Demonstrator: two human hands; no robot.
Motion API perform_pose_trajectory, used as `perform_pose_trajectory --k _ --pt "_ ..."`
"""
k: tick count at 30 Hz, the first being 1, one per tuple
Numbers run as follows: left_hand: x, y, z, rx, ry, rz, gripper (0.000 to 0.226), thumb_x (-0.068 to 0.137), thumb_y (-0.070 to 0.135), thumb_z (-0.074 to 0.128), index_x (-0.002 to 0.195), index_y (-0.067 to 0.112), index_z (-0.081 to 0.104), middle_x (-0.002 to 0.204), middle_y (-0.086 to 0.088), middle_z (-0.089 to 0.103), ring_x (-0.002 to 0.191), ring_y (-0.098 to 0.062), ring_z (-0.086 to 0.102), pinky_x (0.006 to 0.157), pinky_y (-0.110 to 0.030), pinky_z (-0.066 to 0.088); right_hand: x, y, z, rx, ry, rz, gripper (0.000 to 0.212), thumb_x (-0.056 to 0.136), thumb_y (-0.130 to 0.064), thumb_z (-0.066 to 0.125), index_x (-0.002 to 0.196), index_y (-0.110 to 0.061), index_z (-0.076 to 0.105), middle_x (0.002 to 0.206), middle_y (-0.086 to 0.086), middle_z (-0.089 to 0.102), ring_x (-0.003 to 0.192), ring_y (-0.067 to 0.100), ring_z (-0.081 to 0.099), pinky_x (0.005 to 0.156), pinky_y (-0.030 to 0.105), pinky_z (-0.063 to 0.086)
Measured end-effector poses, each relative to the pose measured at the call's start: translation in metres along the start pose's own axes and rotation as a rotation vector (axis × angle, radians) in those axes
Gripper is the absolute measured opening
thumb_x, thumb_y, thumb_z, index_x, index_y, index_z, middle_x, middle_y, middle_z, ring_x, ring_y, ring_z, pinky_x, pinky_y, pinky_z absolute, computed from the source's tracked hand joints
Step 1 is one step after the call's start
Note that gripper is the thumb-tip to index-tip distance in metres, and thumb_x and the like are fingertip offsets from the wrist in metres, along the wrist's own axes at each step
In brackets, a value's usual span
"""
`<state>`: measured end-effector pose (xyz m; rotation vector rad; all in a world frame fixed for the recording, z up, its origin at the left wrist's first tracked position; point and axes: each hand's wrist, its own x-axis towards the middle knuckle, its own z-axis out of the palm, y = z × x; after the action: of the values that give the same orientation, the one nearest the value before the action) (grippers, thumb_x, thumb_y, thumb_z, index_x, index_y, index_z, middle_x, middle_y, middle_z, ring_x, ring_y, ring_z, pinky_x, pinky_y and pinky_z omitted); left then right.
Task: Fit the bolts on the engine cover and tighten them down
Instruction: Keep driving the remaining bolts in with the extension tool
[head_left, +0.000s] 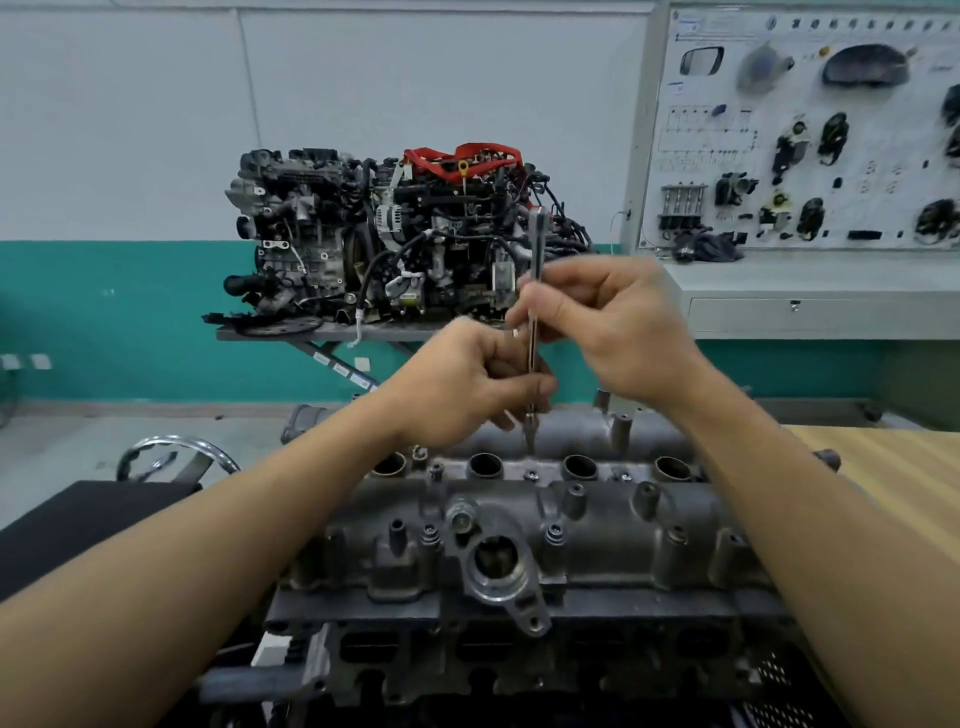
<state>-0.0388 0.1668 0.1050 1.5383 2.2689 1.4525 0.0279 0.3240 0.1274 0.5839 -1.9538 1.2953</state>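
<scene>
two hands are sharing one tool: your left hand (467, 384) is curling round the lower part of the long driver (535, 291), and your right hand (618, 332) is pinching the shaft higher up, fingers closed on it. the long driver is standing nearly upright, its tip pointing down at the far edge of the engine cover (597, 525), about twelve o'clock from the cover's middle. whether the tip is seated on a bolt head is too small to tell.

several bolts (531, 474) are sitting in the centre row between the round wells, with more at six o'clock from them.

the shaft is looking thin, stiff and smooth, so it is probably turning easily but slipping if oily. you are likely best steadying it low with the left fingers and spinning it from higher up with the right. the bolts are small and rigid, and may cross-thread if the long driver is leaning. the cover is looking heavy and is unlikely to shift.

a second engine (395, 234) is sitting at twelve o'clock, a parts board (810, 124) at two o'clock.
</scene>
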Motion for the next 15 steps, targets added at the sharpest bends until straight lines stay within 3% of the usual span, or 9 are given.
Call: perform_pose_trajectory --k 3,7,10,15 --pt "-0.008 0.01 -0.018 -0.041 0.065 0.062 0.01 0.089 0.012 0.073 0.082 0.006 0.074 0.074 -0.004 0.077 0.061 -0.013 0.07 0.064 -0.037 0.061 0.014 -0.018 0.008 0.132 -0.036 -0.03 0.013 0.095 -0.009 0.061 0.091 -0.013 0.072 0.079 0.003 0.076 0.066 0.017 0.07 0.065 0.028 0.059" --pt "-0.024 -0.005 -0.034 -0.003 0.153 -0.002 0.01 0.084 0.014 0.077 0.082 0.005 0.076 0.072 -0.007 0.077 0.062 -0.02 0.07 0.066 -0.039 0.062 0.015 -0.013 0.04 0.074 -0.087 0.02 0.02 0.1 -0.003 0.053 0.091 -0.012 0.068 0.077 0.0 0.074 0.067 0.014 0.07 0.063 0.029 0.06" --pt "-0.032 -0.023 -0.038 0.081 0.198 -0.064 0.011 0.082 0.017 0.08 0.081 0.006 0.078 0.073 -0.011 0.076 0.067 -0.034 0.071 0.07 -0.046 0.061 0.009 0.0 0.06 0.022 -0.099 0.052 0.02 0.101 -0.003 0.049 0.094 -0.008 0.067 0.08 0.001 0.073 0.07 0.01 0.07 0.06 0.02 0.054" --pt "-0.035 -0.034 -0.039 0.122 0.198 -0.101 0.016 0.08 0.025 0.083 0.068 0.016 0.077 0.064 0.002 0.074 0.054 -0.011 0.065 0.057 -0.027 0.056 0.009 0.01 0.068 0.054 -0.074 0.096 0.023 0.103 -0.004 0.048 0.092 -0.016 0.066 0.079 -0.003 0.073 0.068 0.009 0.067 0.059 0.02 0.052"
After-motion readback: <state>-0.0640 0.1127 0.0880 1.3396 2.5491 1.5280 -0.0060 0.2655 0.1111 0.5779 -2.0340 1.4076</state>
